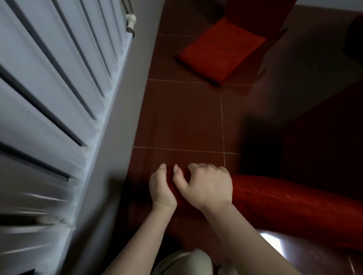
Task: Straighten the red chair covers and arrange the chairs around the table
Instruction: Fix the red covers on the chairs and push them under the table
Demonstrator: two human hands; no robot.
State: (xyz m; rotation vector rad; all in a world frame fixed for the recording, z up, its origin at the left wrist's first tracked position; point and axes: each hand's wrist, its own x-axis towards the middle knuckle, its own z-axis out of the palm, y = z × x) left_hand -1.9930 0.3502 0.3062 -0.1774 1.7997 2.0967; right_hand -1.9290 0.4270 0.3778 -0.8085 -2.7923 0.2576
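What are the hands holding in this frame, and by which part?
Left hand and right hand both grip the red fabric chair cover at its end nearest the white ribbed radiator.

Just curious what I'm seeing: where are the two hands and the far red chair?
Left hand (163, 189), head view, middle of the hand.
Right hand (210, 187), head view, back of the hand.
Far red chair (219, 53), head view, its seat.

Dim light; radiator (38, 81) motion-blurred at left, glare patch on floor (182, 115), chair cover (291, 201) partly shadowed.
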